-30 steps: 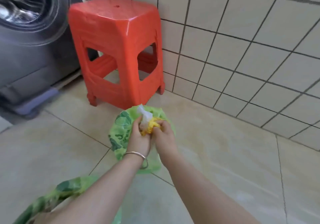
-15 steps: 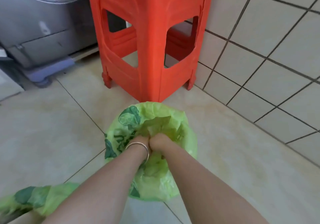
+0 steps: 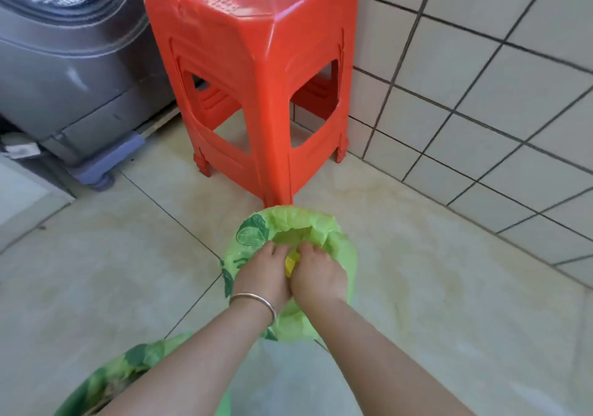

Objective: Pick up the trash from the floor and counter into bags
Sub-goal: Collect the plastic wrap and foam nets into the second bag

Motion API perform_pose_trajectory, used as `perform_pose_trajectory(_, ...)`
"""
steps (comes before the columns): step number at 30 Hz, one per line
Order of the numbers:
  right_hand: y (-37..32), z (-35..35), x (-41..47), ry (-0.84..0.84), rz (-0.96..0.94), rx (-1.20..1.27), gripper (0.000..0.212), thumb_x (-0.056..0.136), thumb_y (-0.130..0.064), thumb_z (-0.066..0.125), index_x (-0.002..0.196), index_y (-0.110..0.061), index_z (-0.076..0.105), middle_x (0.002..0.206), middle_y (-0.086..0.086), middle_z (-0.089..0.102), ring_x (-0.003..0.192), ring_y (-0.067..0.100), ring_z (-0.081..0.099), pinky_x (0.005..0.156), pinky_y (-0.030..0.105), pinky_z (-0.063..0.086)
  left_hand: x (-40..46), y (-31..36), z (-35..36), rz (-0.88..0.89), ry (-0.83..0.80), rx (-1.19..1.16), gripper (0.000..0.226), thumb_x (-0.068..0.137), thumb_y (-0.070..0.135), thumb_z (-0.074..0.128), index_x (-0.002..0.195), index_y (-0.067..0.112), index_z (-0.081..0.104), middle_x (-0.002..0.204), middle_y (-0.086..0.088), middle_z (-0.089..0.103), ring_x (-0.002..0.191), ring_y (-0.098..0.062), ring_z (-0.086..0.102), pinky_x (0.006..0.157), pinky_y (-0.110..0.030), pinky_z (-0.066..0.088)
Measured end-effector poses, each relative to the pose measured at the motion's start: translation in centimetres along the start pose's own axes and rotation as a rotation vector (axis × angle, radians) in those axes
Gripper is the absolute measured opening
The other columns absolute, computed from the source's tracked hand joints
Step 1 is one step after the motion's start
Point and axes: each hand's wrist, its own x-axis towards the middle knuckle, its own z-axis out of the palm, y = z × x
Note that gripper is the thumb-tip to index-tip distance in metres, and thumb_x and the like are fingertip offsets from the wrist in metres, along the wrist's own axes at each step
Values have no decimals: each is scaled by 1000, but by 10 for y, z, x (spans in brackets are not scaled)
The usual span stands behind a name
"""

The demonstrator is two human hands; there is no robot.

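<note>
At lower centre of the frame, a crumpled yellow scrap of trash, a second ago held above, has been pushed into the thin green leaf-printed plastic bag. It is pinched between the curled left hand and right hand; release seems due.

Home laundry corner: washing machine, tiles

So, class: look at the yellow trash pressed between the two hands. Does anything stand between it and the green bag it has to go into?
Nothing visible does. The left hand and right hand hold the yellow trash right over the open mouth of the green bag, fingertips already past its rim.
</note>
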Motion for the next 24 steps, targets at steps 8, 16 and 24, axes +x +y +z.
perform_pose_trajectory(8,49,-132,-196,246,187,443,38,94,-27,43,132,-21,44,132,-3,49,125,19,43,99,30,36,-145,146,-108,255,-2,-192,30,85,17,58,115,23,59,109,4,64,94,-13,63,83,-29,49)
perform_pose_trajectory(16,124,-272,-418,377,577,628,58,91,-37,46,144,-19,29,142,3,42,131,23,35,108,32,28,-307,348,-209,440,-274,-147,45,78,22,69,119,27,52,102,8,57,86,-12,61,84,-29,49)
perform_pose_trajectory(24,225,-336,-566,551,891,821,48,92,-30,47,137,-17,39,136,5,48,128,23,40,105,33,32,-396,519,-205,627,-427,-126,37,84,17,62,120,18,54,98,2,59,83,-17,60,79,-25,44)
